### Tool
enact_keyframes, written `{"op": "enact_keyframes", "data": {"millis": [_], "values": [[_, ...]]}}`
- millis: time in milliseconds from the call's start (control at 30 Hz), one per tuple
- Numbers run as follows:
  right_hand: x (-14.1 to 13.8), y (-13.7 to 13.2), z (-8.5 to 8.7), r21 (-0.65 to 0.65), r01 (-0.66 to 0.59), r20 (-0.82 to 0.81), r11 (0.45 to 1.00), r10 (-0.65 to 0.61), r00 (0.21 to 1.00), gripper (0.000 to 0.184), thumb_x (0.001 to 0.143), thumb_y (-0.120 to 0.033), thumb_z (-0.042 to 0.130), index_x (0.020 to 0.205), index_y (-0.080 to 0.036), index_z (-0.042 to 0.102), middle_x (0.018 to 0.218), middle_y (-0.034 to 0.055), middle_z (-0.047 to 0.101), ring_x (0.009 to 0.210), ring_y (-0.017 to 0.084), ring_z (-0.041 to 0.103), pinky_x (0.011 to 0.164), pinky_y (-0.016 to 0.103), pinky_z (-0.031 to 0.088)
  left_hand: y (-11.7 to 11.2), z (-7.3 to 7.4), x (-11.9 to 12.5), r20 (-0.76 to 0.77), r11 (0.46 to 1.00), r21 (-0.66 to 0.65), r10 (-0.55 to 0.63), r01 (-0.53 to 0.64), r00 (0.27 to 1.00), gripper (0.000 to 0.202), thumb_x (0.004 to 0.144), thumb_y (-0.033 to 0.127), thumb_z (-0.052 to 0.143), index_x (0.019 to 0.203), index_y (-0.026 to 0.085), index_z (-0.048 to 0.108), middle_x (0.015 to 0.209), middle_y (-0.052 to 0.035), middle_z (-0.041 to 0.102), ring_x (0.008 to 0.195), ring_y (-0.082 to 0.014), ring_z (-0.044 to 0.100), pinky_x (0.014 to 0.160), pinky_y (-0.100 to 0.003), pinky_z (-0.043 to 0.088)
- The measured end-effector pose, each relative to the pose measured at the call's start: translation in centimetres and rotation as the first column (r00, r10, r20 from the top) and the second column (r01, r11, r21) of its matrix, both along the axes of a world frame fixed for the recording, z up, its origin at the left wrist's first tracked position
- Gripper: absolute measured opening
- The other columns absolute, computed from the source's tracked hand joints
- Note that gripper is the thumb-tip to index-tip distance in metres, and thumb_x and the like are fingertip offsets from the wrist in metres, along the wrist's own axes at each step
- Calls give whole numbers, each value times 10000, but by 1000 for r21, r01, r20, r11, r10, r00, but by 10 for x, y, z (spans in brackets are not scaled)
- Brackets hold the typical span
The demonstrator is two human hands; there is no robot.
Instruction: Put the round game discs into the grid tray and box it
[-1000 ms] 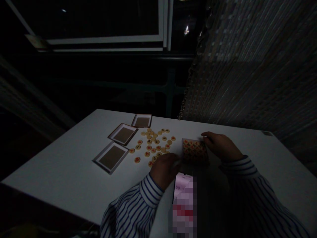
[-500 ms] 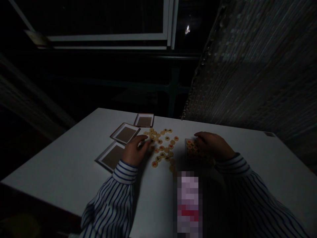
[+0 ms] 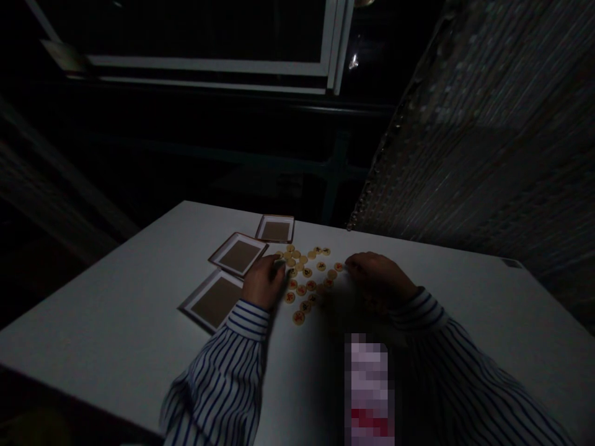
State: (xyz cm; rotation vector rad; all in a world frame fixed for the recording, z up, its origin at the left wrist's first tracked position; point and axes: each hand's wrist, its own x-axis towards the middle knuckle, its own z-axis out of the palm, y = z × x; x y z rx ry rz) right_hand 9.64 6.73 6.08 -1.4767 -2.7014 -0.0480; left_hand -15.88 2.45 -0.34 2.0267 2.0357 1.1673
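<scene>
Several round pale game discs (image 3: 310,272) with red or dark marks lie scattered on a white table (image 3: 116,322). My left hand (image 3: 264,282) rests at the left edge of the scatter. Its fingers are curled down with the tips pinched on the discs, and I cannot make out what they hold. My right hand (image 3: 377,275) lies arched at the right edge of the scatter, fingers bent down over a small box of discs, which is almost wholly hidden in shadow beneath it. Both arms wear striped sleeves.
Three shallow brown-bottomed trays lie left of the discs: a far tray (image 3: 275,229), a middle tray (image 3: 237,254) and a near tray (image 3: 214,300). A blurred pink-and-red object (image 3: 369,390) sits close to me. Behind the table are a dark window and a woven curtain (image 3: 488,136).
My left hand went from near the small box to the left edge of the discs and has stayed there. My right hand now covers the box, which showed a second ago.
</scene>
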Motion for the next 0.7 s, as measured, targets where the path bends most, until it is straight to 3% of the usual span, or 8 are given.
{"op": "enact_keyframes", "data": {"millis": [300,467,700], "values": [[-53,18,-8,-96,-110,89,989,119,989,261,832,-263,402,987,-198,602,1003,73,647,919,196,575,756,287,401,2,-13,-3,-122,1000,-20,-6,3,993,345,777,238,505,1097,116,545,1040,-123,633,968,-246,589,862,-390,475],[-81,26,-18,-96,-250,99,963,259,961,240,815,-269,443,969,-180,604,1011,86,635,971,213,544,801,309,388,4,-19,-3,-124,999,-48,0,-6,992,348,769,214,503,1106,131,538,1063,-121,624,986,-241,583,864,-387,470],[-106,33,-32,-96,-285,123,954,296,947,248,770,-215,481,984,-176,601,1037,82,629,975,234,526,817,338,379,5,-23,-3,-132,997,-75,-15,5,991,360,786,232,480,1129,130,521,1085,-121,620,993,-237,580,865,-382,464]]}}
